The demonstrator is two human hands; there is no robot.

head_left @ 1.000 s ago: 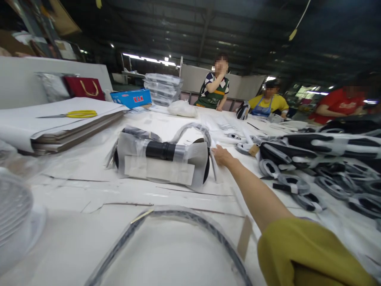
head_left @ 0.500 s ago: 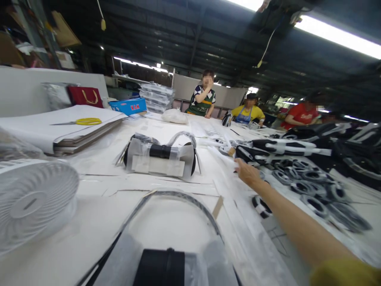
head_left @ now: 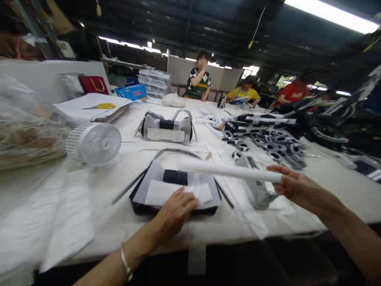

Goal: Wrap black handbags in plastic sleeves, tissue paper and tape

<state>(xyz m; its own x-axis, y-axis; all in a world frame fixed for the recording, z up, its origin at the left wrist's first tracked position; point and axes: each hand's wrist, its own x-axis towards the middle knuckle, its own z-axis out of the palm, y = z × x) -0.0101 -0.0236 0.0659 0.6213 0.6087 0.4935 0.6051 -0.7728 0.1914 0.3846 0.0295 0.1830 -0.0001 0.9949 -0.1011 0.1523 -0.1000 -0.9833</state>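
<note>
On the table in front of me lies a black handbag [head_left: 141,207] wrapped in pale sheeting, its handle arched behind it. A white card-like piece [head_left: 160,192] covers part of its front. My left hand [head_left: 177,208] lies on that piece, fingers stretched out and holding nothing. In the air to the right, my right hand [head_left: 297,190] grips one end of a long white strip [head_left: 232,170], which reaches leftward over the bag. Just below the strip stands a grey tape dispenser [head_left: 262,194], partly hidden by it.
A second wrapped handbag [head_left: 166,135] stands further back. To the left are a white fan [head_left: 101,143], yellow-handled scissors [head_left: 101,106] on stacked sheets and a clear plastic bag [head_left: 26,139]. Wrapped strap coils [head_left: 276,143] are heaped at right. Several people sit or stand beyond the table.
My right hand has come back from the strap pile and now holds the white strip. My left hand has entered view and rests on the bag. The view has shifted, showing the near table edge.
</note>
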